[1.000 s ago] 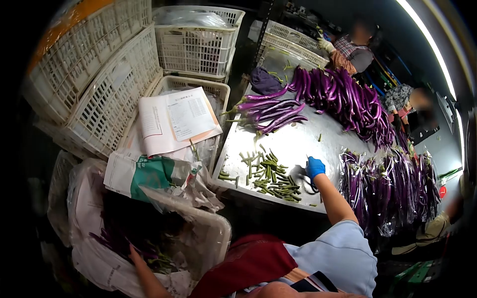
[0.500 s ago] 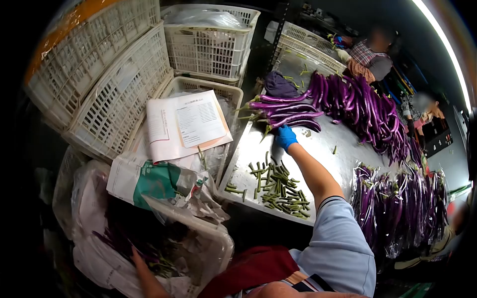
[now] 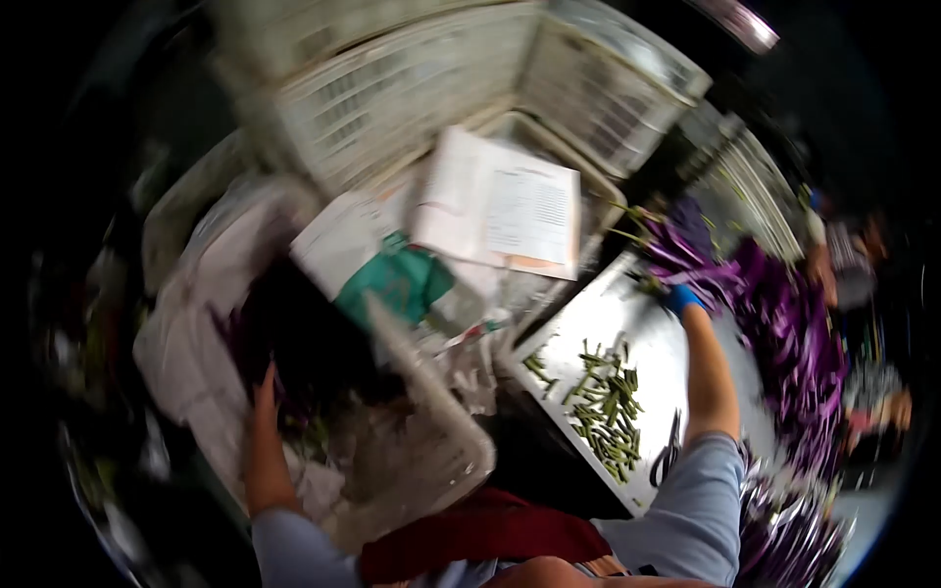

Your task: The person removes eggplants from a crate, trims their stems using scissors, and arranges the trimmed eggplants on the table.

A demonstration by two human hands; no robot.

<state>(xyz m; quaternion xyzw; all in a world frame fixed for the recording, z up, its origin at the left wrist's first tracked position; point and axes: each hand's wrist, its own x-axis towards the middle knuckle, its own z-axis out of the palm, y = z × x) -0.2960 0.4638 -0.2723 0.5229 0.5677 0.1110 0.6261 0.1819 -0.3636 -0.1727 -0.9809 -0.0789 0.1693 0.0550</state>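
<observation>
My left hand (image 3: 266, 394) reaches down into a lined white crate (image 3: 446, 416), beside dark purple eggplants (image 3: 233, 338). Its fingers are lost in shadow and blur. On the metal table (image 3: 667, 353), my right hand (image 3: 683, 300) wears a blue glove and is at the near edge of a row of long purple eggplants (image 3: 694, 257). Motion smears its fingers, so I cannot make out whether they grip one. Cut green stem ends (image 3: 608, 416) lie heaped on the table near me, with dark-handled scissors (image 3: 668, 453) beside my right forearm.
White plastic crates (image 3: 392, 93) are stacked at the back. Printed papers (image 3: 529, 211) and a green-and-white bag (image 3: 397, 279) lie across the crate between my arms. A larger eggplant pile (image 3: 794, 363) and bagged eggplants (image 3: 794, 529) are at right. A co-worker (image 3: 848, 260) is beyond the table.
My view has swung left and blurred, so the scene sits further right and tilted. My left forearm shows more; both hands remain in the same places, crate and eggplant row.
</observation>
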